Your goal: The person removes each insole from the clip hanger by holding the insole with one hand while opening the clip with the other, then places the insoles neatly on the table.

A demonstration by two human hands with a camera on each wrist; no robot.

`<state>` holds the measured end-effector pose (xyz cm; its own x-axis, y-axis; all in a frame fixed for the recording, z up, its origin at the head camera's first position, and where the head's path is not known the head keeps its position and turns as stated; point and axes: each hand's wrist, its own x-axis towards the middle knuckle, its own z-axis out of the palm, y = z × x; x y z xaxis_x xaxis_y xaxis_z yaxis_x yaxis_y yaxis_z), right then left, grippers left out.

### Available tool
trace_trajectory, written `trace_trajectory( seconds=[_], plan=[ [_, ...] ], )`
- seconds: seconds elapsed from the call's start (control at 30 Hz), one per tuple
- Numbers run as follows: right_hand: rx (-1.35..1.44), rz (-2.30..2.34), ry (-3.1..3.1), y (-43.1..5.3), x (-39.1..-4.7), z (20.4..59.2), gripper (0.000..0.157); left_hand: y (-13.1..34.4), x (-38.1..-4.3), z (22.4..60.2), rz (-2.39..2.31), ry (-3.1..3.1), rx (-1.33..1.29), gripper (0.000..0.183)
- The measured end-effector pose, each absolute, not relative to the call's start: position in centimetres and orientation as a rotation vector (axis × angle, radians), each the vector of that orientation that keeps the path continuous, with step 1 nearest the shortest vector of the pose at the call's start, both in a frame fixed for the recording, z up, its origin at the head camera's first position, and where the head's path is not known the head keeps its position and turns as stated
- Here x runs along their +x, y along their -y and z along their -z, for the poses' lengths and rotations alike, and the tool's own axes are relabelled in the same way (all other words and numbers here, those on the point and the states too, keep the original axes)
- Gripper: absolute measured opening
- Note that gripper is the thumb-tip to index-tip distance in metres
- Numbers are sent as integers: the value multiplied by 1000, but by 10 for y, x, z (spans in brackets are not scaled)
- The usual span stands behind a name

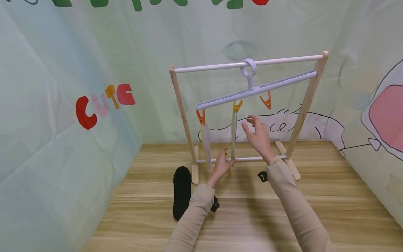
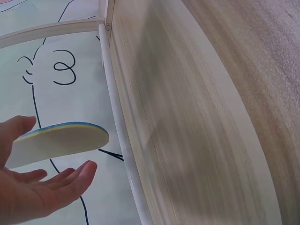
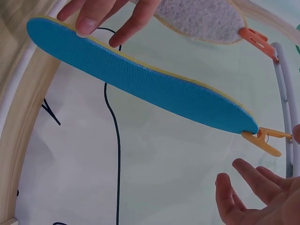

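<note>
A thin insole, ribbed blue on one face and pale on the other, hangs from a yellow clip on the lilac hanger. My left hand is at its lower end, thumb and straight fingers spread on either side without curling round it. To the right of the yellow clip, my right hand is raised with its fingers apart and nothing in them. A grey fuzzy insole hangs from an orange clip at the hanger's left end. The hanger tilts, its right end higher.
The hanger hooks over the white top rod of a wooden rack. An unused orange clip hangs at right. A black insole lies on the wooden table at left. Printed cloth walls surround the table.
</note>
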<state>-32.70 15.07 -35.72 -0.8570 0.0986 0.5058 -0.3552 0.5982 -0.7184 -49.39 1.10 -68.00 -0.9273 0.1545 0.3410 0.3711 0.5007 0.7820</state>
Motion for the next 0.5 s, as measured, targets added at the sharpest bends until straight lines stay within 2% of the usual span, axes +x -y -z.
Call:
trace_trajectory(
  seconds=[0.17, 0.5],
  plan=[
    [226, -1195, 2321, -148, -331, 352, 50, -14, -521, 711, 1347, 2530, -417, 88],
    [246, -1228, 2304, -144, -336, 343, 51, -11, -511, 698, 1296, 2539, -436, 82]
  ],
)
